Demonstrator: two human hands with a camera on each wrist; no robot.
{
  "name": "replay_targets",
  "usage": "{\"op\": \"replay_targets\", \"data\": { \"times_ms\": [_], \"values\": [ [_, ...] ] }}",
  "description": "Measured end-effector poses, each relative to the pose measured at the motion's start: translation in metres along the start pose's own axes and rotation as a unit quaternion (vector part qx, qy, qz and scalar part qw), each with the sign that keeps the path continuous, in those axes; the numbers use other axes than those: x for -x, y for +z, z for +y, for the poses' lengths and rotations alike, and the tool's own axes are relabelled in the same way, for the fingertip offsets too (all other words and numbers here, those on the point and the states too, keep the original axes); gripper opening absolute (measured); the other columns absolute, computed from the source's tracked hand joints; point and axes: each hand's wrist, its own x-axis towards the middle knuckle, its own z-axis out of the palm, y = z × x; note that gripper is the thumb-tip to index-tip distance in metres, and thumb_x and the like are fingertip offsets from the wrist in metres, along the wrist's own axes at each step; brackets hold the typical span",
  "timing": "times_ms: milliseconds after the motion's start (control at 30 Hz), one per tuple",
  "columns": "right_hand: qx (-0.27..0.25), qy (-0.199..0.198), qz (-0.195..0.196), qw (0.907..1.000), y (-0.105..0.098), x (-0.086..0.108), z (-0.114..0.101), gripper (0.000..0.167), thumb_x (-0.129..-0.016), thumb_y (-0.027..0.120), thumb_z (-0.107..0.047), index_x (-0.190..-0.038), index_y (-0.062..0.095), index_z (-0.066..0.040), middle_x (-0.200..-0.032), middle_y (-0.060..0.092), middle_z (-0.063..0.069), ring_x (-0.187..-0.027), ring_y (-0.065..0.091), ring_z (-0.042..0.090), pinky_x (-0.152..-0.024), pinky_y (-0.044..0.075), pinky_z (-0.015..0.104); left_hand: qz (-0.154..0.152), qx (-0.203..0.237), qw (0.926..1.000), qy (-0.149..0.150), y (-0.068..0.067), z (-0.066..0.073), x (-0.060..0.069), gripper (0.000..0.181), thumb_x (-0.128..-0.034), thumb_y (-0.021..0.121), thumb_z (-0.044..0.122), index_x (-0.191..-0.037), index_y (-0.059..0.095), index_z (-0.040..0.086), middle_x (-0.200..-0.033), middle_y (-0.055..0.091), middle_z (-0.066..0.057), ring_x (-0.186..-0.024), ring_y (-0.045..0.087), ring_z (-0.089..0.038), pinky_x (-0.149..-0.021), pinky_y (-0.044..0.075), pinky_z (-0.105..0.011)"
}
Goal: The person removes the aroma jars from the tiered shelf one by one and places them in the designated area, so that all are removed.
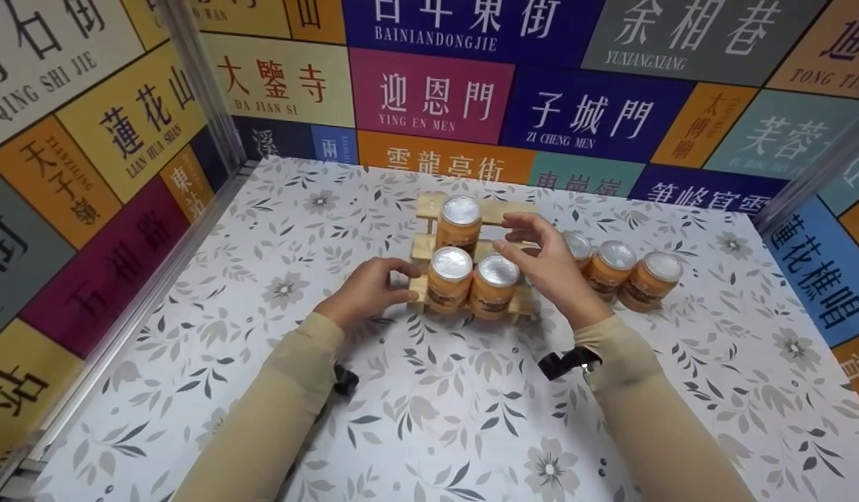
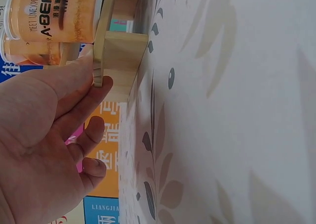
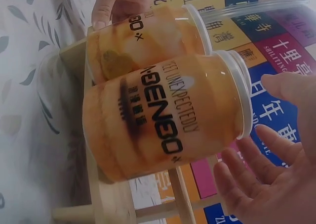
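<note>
A small stepped wooden rack (image 1: 429, 207) stands on the table. On its lowest step are two orange cans with silvery lids, a left can (image 1: 449, 282) and a right can (image 1: 496, 293). A third can (image 1: 460, 226) stands one step higher, at the left. My left hand (image 1: 370, 289) pinches the left end of the lowest step (image 2: 99, 51) between thumb and finger. Beside the right front can (image 3: 143, 120) my right hand (image 1: 551, 268) is held with fingers loosely bent, nothing in its grasp; a gap shows between it and the lid in the right wrist view.
To the right of my right hand stand three more orange cans, a partly hidden one (image 1: 578, 246), a middle one (image 1: 611, 268) and an outer one (image 1: 650, 282). The tabletop (image 1: 457, 432) has a leaf pattern. Panels with printed place names (image 1: 429, 97) rise behind it.
</note>
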Motion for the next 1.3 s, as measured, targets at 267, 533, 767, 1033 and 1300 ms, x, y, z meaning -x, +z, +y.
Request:
{"op": "replay_targets", "data": {
  "times_ms": [267, 533, 767, 1033, 1300],
  "values": [
    [0.022, 0.012, -0.001, 0.9997, 0.01, -0.013, -0.005, 0.062, -0.094, 0.077, -0.028, -0.147, 0.051, -0.008, -0.146, 0.057, 0.013, -0.134, 0.054, 0.029, -0.116, 0.04, 0.046, 0.002, 0.002, 1.0, 0.007, 0.0, 0.0, 0.0, 0.035, -0.0911, 0.081, 0.023, -0.124, 0.072, 0.016, -0.127, 0.071, 0.002, -0.087, 0.056, -0.018, -0.086, 0.045, -0.035],
    [0.013, 0.007, -0.016, 0.9998, 0.015, -0.023, -0.012, 0.067, -0.092, 0.079, -0.029, -0.148, 0.049, -0.007, -0.144, 0.055, 0.013, -0.134, 0.054, 0.035, -0.111, 0.046, 0.045, 0.002, 0.002, 1.0, 0.009, 0.0, 0.001, -0.003, 0.035, -0.0905, 0.082, 0.022, -0.123, 0.073, 0.015, -0.126, 0.071, 0.002, -0.088, 0.056, -0.018, -0.085, 0.045, -0.035],
    [0.039, 0.026, -0.047, 0.9978, 0.019, -0.029, -0.015, 0.069, -0.091, 0.08, -0.034, -0.148, 0.05, -0.011, -0.146, 0.056, 0.012, -0.133, 0.055, 0.034, -0.109, 0.047, 0.047, -0.002, 0.014, 0.9999, -0.004, -0.001, 0.001, 0.0, 0.036, -0.0901, 0.082, 0.023, -0.124, 0.072, 0.018, -0.125, 0.071, 0.004, -0.094, 0.059, -0.019, -0.09, 0.046, -0.035],
    [0.05, 0.031, -0.058, 0.9966, 0.021, -0.032, -0.022, 0.07, -0.09, 0.082, -0.035, -0.148, 0.049, -0.013, -0.146, 0.055, 0.01, -0.129, 0.057, 0.029, -0.106, 0.049, 0.046, 0.004, 0.006, 1.0, -0.002, 0.0, 0.004, -0.002, 0.035, -0.0902, 0.082, 0.021, -0.123, 0.072, 0.017, -0.122, 0.071, 0.003, -0.089, 0.058, -0.017, -0.085, 0.046, -0.034],
    [0.039, 0.023, -0.04, 0.9982, 0.028, -0.038, -0.019, 0.067, -0.088, 0.084, -0.036, -0.143, 0.055, -0.012, -0.14, 0.058, 0.009, -0.123, 0.06, 0.027, -0.098, 0.053, 0.041, 0.0, -0.007, 1.0, -0.002, 0.0, 0.002, 0.0, 0.035, -0.0914, 0.081, 0.023, -0.125, 0.072, 0.017, -0.124, 0.071, 0.003, -0.086, 0.056, -0.017, -0.079, 0.046, -0.033]
  ]
}}
